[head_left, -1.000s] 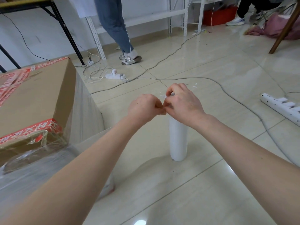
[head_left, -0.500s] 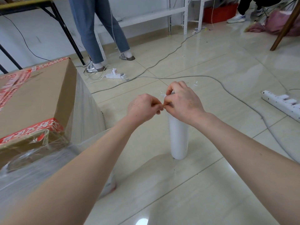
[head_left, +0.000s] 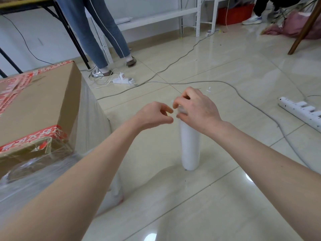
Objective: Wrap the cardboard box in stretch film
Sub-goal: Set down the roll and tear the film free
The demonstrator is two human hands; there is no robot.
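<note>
Upright stretch film roll [head_left: 190, 146] stands right of cardboard box [head_left: 38, 105].
Top grasped by right hand [head_left: 198, 110]; left hand [head_left: 152, 116] released beside it.

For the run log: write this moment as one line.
film roll: upright on floor | right hand: grips its top | left hand: loosely curled, nothing visibly held | cardboard box: partly wrapped

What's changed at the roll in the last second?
The left hand has released its pinch and drawn back left, leaving a gap to the right hand, which still grips the top of the stretch film roll. The roll stays upright and the cardboard box is unmoved.
</note>
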